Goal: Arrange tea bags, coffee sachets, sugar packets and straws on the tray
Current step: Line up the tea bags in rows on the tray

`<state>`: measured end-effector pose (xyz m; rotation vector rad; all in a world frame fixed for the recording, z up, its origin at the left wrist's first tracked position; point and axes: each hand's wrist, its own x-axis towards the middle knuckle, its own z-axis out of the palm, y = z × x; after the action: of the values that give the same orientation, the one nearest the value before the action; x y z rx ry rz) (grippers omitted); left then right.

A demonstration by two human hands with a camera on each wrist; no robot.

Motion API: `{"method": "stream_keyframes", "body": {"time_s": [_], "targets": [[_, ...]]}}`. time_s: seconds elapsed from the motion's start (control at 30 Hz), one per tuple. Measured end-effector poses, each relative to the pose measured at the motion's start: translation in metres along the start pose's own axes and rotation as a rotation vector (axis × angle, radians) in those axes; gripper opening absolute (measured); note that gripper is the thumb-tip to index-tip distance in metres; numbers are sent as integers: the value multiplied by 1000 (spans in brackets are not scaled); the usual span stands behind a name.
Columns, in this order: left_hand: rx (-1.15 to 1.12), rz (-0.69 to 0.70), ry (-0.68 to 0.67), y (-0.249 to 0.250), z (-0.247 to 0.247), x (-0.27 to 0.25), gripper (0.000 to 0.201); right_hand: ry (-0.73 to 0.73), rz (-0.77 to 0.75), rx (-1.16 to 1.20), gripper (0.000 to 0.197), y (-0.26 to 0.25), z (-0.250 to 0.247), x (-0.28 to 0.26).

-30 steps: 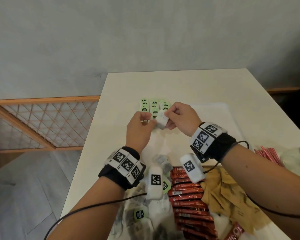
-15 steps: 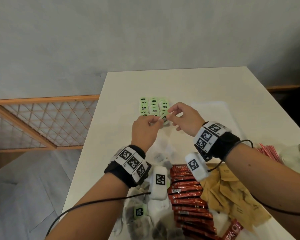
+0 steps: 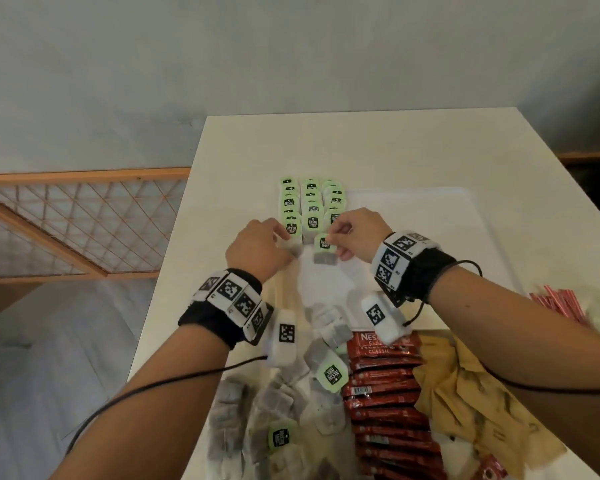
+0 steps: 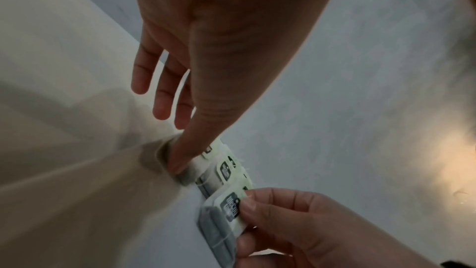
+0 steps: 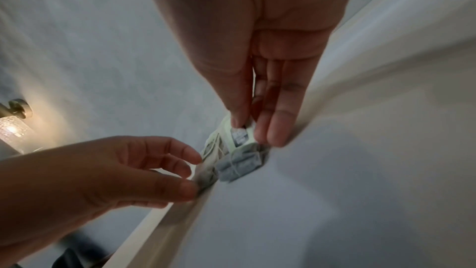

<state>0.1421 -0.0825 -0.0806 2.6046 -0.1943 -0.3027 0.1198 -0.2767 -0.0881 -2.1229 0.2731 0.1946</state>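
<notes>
**A:** What were the fingers doing?

**B:** The right hand [image 3: 355, 233] pinched a tea bag [image 3: 324, 252] by its green tag, thumb against fingertips, the pouch hanging just over the tray [image 3: 430, 216]. The left hand [image 3: 257, 251] had its fingertips curled down onto the nearest bag of the left row [image 3: 289, 209], steadying it.

**A:** And around them?

**B:** Three rows of bags filled the tray's far left corner. Loose tea bags [image 3: 278, 407], red coffee sachets [image 3: 385, 386], brown sugar packets [image 3: 471, 396] and striped straws [image 3: 558, 303] waited nearer the person.

**A:** What could have gone wrong?

**B:** I'd judge the bag might have swung on its tag and landed crooked, or knuckles might have nudged the overlapped rows askew.
</notes>
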Motion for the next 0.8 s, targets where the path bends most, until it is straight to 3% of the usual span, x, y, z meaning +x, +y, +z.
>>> {"method": "stream_keyframes", "body": {"time_s": [0.3,0.5,0.7,0.8], "targets": [[44,-25,-70,2,-3,16,26,36,-50,-30,11,-11,8,22],[16,36,-46,8,-11,-13,25,77,-118,-46,16,-17,-3,-6],[61,130,-175,10,-9,-64,13,-296,-114,-145,27,-15,-6,-64],[56,161,-206,10,-9,-82,11,-380,-148,-294,24,-7,1,-79]]}}
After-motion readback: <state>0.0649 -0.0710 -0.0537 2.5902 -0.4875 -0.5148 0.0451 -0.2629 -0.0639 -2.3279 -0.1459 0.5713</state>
